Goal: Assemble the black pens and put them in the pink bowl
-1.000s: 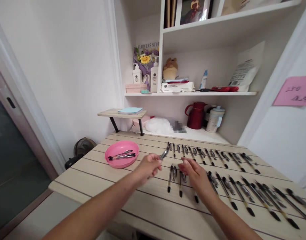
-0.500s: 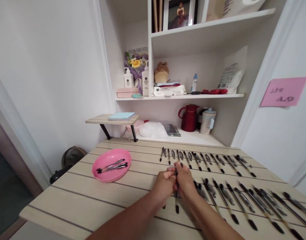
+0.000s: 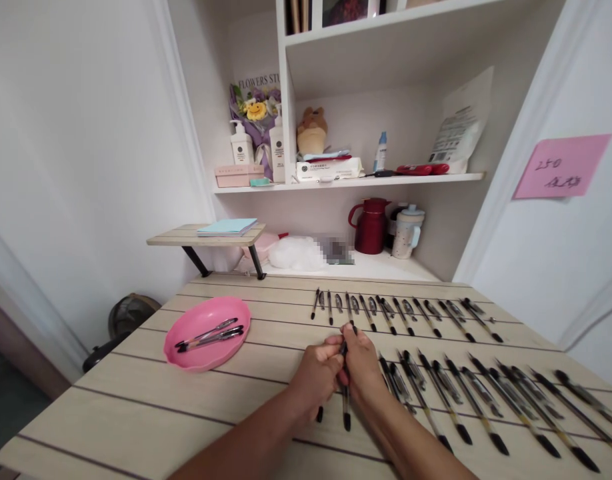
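Near the table's middle my left hand (image 3: 317, 375) and my right hand (image 3: 360, 360) meet, both closed, with fingers around a dark pen (image 3: 343, 348). Below the hands shows a black-ended pen length (image 3: 347, 408); I cannot tell whether it belongs to the held pen or lies on the table. Another black tip (image 3: 319, 415) peeks out beneath my left wrist. To the right of my right hand lies a near row of pens (image 3: 459, 407), with clear caps beside them. A far row of pens and caps (image 3: 396, 317) lies beyond my fingers.
On the left a pink bowl (image 3: 211, 308) holds several pens. A small raised stand (image 3: 179, 235) with blue paper (image 3: 227, 227) is at the back left. Behind the table (image 3: 151, 400) are white shelves with a red jug (image 3: 370, 227) and a lidded cup (image 3: 409, 232).
The view has shifted, so the bowl and shelves sit a little further left in it. My hands stay together on the pen with hardly any visible change of grip.
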A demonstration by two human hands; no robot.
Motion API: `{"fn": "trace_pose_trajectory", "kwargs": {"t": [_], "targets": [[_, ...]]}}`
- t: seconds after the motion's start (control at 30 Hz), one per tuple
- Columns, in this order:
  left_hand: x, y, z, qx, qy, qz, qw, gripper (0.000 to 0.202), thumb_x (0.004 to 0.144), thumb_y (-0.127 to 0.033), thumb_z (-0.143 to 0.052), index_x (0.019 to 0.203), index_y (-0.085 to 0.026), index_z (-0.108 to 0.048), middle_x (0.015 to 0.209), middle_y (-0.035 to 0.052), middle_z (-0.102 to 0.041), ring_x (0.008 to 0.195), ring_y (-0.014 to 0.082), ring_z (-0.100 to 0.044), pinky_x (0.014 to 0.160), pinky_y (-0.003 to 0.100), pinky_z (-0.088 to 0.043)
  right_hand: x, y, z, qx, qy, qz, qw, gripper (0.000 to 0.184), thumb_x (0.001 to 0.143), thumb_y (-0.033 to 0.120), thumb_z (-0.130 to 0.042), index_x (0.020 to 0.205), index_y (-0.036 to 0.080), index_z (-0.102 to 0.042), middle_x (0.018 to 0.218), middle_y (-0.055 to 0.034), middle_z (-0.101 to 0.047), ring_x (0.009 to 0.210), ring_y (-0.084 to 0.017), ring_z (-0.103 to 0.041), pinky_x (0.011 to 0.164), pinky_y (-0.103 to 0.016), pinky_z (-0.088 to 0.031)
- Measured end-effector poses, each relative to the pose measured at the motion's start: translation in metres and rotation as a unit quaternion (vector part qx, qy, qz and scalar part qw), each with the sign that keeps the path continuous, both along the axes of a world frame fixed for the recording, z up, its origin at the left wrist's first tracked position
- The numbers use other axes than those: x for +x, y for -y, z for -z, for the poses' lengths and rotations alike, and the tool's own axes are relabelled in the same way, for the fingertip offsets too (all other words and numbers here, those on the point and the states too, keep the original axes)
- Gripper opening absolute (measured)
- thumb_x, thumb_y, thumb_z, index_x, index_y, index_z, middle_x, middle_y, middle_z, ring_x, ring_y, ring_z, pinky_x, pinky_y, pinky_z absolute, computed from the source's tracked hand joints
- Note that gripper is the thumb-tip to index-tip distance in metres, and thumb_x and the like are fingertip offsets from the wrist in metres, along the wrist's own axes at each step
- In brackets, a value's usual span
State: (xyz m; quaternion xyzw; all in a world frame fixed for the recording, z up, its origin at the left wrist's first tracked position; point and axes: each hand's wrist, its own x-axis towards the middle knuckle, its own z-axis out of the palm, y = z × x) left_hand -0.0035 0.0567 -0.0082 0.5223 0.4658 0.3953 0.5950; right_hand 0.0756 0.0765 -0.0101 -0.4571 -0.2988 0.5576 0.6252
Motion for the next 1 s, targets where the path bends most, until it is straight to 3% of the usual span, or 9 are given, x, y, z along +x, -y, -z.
{"fn": "trace_pose_trajectory", "kwargs": {"t": [0.17,0.3,0.43,0.53,0.63,0.73,0.87,1.0], "targets": [[-0.007,0.002,-0.007,-0.041,0.044,0.028,0.998,0.033,0.075,-0.032,-0.052,0.102,-0.014,-0.059,0.052,-0.0036,-0.050,0.031,0.0019,-0.025,0.035,0.019,-0.012,0.006,-0.001,0.000,0.029,-0.040,-0.040,0.998,0.029,0.077,0.047,-0.051,0.074,0.019,-0.045,0.059,0.0024,-0.063,0.018,-0.005,-0.033,0.018,-0.017,-0.021],[-0.013,0.001,-0.011,-0.088,0.118,0.084,0.985,0.048,0.071,-0.037,-0.059,0.114,-0.018,-0.050,0.056,-0.0049,-0.052,0.032,0.0002,-0.022,0.036,0.017,-0.011,0.013,-0.005,-0.001,0.068,-0.114,-0.094,0.987,0.031,0.072,0.047,-0.060,0.080,0.020,-0.047,0.059,0.0019,-0.064,0.026,-0.011,-0.045,0.019,-0.020,-0.028],[-0.015,0.000,-0.008,-0.092,0.141,0.105,0.980,0.036,0.070,-0.038,-0.061,0.097,-0.015,-0.055,0.056,-0.0048,-0.050,0.032,-0.0005,-0.023,0.036,0.017,-0.010,0.023,-0.011,-0.002,0.093,-0.182,-0.104,0.973,0.028,0.069,0.041,-0.067,0.082,0.021,-0.053,0.064,-0.0009,-0.066,0.053,-0.015,-0.061,0.043,-0.024,-0.049],[-0.016,0.001,-0.007,-0.096,0.139,0.133,0.977,0.032,0.072,-0.037,-0.060,0.095,-0.015,-0.056,0.056,-0.0045,-0.050,0.032,-0.0004,-0.024,0.035,0.017,-0.010,0.036,-0.016,-0.004,0.097,-0.221,-0.088,0.966,0.022,0.070,0.037,-0.068,0.081,0.022,-0.056,0.071,-0.0011,-0.067,0.066,-0.015,-0.063,0.062,-0.028,-0.052],[-0.019,0.002,-0.007,-0.100,0.138,0.146,0.974,0.039,0.072,-0.037,-0.060,0.105,-0.016,-0.055,0.056,-0.0052,-0.049,0.031,-0.0005,-0.022,0.035,0.017,-0.010,0.049,-0.021,-0.007,0.104,-0.249,-0.062,0.961,0.019,0.069,0.035,-0.068,0.078,0.023,-0.057,0.073,0.0006,-0.065,0.067,-0.014,-0.061,0.061,-0.028,-0.051],[-0.021,0.001,-0.009,-0.103,0.139,0.135,0.976,0.044,0.071,-0.037,-0.061,0.110,-0.016,-0.054,0.055,-0.0057,-0.049,0.031,-0.0006,-0.022,0.035,0.017,-0.010,0.054,-0.023,-0.009,0.097,-0.238,-0.053,0.965,0.019,0.065,0.031,-0.070,0.071,0.020,-0.056,0.061,0.0044,-0.058,0.049,-0.008,-0.051,0.048,-0.021,-0.045],[-0.023,-0.001,-0.009,-0.089,0.140,0.104,0.981,0.043,0.071,-0.035,-0.061,0.109,-0.016,-0.054,0.058,-0.0054,-0.050,0.032,-0.0003,-0.025,0.034,0.017,-0.011,0.045,-0.018,-0.007,0.056,-0.127,-0.078,0.987,0.028,0.066,0.039,-0.069,0.062,0.018,-0.050,0.040,0.0119,-0.030,0.032,-0.002,-0.022,0.032,-0.017,-0.023],[-0.022,-0.002,-0.009,-0.052,0.122,0.069,0.989,0.044,0.071,-0.036,-0.061,0.109,-0.015,-0.055,0.059,-0.0051,-0.050,0.032,0.0001,-0.028,0.033,0.017,-0.013,0.034,-0.013,-0.002,0.044,0.027,-0.061,0.997,0.033,0.061,0.044,-0.072,0.063,0.017,-0.052,0.038,0.0105,-0.035,0.032,-0.003,-0.024,0.032,-0.018,-0.018]]}}
